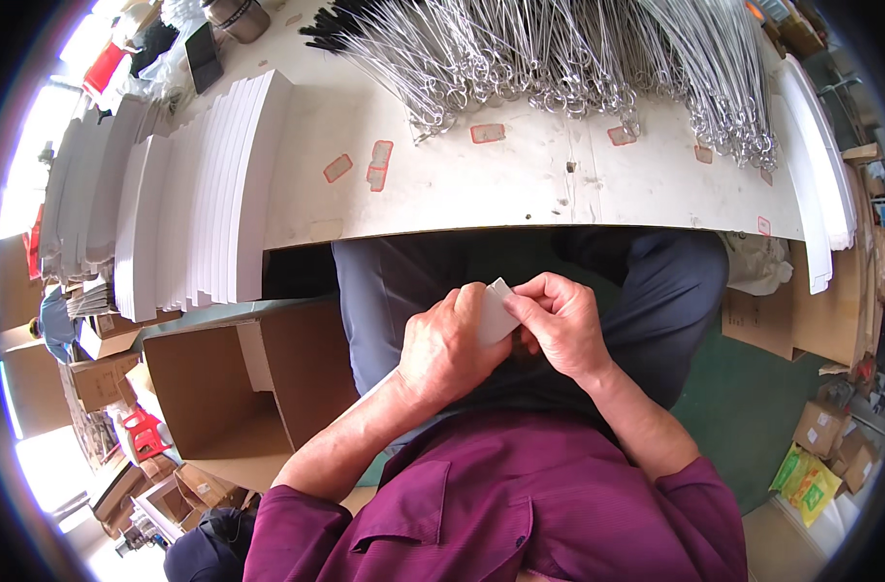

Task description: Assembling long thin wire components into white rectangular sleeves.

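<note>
Above my lap, my left hand [452, 339] is wrapped round a narrow white card box [497, 312], its fingers closed over the far side. One end of the box sticks up past the fist, tilted toward the right. My right hand [563, 320] pinches that end between thumb and forefinger, at an edge or flap. The other fingers of the right hand are curled in. Much of the box is hidden by the left palm, so its full length cannot be seen.
A white table [433, 184] lies ahead, with many thin metal rods with looped ends [559, 58] heaped at its far side. Long white boxes [209, 184] stand in rows at the left, more white boxes [816, 165] at the right. An open brown carton [253, 388] sits lower left.
</note>
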`<state>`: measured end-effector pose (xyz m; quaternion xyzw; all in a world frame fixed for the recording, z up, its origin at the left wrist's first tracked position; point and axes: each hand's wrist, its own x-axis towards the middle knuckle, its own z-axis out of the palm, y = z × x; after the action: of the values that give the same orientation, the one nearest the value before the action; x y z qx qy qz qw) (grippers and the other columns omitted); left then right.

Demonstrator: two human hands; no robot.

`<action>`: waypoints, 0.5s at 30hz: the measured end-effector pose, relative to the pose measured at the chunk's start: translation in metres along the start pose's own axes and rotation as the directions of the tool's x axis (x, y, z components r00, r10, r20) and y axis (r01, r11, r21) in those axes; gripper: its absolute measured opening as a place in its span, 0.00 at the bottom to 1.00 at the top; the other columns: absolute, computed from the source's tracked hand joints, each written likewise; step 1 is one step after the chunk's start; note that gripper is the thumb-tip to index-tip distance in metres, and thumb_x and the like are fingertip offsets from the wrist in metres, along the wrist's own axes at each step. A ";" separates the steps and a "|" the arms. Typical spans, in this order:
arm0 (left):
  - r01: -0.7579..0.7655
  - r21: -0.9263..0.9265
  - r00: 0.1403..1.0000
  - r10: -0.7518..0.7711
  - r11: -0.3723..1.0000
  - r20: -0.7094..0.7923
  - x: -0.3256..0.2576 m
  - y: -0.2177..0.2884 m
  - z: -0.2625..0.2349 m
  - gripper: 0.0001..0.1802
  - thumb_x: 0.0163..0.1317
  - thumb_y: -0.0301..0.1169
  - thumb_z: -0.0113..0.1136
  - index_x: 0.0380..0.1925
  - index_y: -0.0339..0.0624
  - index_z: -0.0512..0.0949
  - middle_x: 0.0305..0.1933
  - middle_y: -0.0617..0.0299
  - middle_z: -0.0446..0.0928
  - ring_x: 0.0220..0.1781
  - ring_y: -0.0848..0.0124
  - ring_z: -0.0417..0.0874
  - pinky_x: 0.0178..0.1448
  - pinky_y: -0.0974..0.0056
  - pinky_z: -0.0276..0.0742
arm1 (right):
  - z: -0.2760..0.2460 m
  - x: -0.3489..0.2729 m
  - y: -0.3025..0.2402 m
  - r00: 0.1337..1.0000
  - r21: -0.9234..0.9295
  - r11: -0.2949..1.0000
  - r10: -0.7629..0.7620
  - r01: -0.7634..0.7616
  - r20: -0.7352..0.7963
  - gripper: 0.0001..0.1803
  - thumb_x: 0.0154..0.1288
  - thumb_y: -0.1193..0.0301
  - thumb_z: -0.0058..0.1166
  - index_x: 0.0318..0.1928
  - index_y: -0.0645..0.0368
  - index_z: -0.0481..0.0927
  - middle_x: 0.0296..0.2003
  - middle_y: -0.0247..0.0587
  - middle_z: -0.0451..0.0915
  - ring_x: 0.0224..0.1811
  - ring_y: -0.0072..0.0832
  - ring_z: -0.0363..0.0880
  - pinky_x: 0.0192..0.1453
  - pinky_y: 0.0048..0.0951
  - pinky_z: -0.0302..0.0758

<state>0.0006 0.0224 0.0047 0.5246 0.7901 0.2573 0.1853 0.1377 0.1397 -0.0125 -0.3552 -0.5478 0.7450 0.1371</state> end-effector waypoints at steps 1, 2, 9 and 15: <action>-0.007 -0.010 1.000 0.007 1.000 -0.014 0.000 0.000 0.000 0.24 0.51 0.36 0.76 0.41 0.37 0.73 0.34 0.50 0.82 0.34 0.49 0.88 0.34 0.49 0.85 | -0.001 0.001 0.000 1.000 0.021 1.000 0.015 -0.015 -0.005 0.06 0.74 0.72 0.64 0.40 0.63 0.83 0.26 0.33 0.85 0.22 0.13 0.79 0.23 0.19 0.74; -0.014 -0.020 1.000 0.013 1.000 -0.028 0.001 0.000 0.001 0.23 0.50 0.36 0.76 0.38 0.38 0.73 0.32 0.51 0.82 0.32 0.50 0.88 0.33 0.49 0.84 | -0.002 0.001 0.000 1.000 0.043 0.999 0.030 -0.029 -0.010 0.07 0.74 0.72 0.64 0.39 0.62 0.83 0.25 0.32 0.84 0.20 0.13 0.77 0.21 0.18 0.72; -0.098 -0.010 0.990 0.097 0.995 -0.102 -0.001 -0.004 0.003 0.22 0.49 0.32 0.75 0.40 0.39 0.75 0.30 0.53 0.81 0.30 0.52 0.87 0.31 0.52 0.84 | 0.000 0.005 -0.004 0.999 -0.001 1.000 -0.025 0.025 -0.047 0.10 0.72 0.71 0.66 0.32 0.62 0.84 0.23 0.31 0.82 0.22 0.11 0.76 0.23 0.20 0.72; -0.107 -0.023 0.990 0.105 0.994 -0.097 -0.003 -0.004 0.001 0.22 0.49 0.32 0.75 0.41 0.38 0.75 0.28 0.54 0.80 0.29 0.52 0.87 0.30 0.53 0.85 | 0.000 0.006 0.001 0.995 -0.078 0.993 -0.088 0.084 -0.050 0.10 0.70 0.73 0.67 0.31 0.63 0.84 0.23 0.30 0.84 0.23 0.12 0.77 0.25 0.20 0.72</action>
<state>-0.0008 0.0185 0.0010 0.5503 0.7653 0.3027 0.1409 0.1334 0.1427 -0.0159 -0.3560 -0.5864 0.7074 0.1700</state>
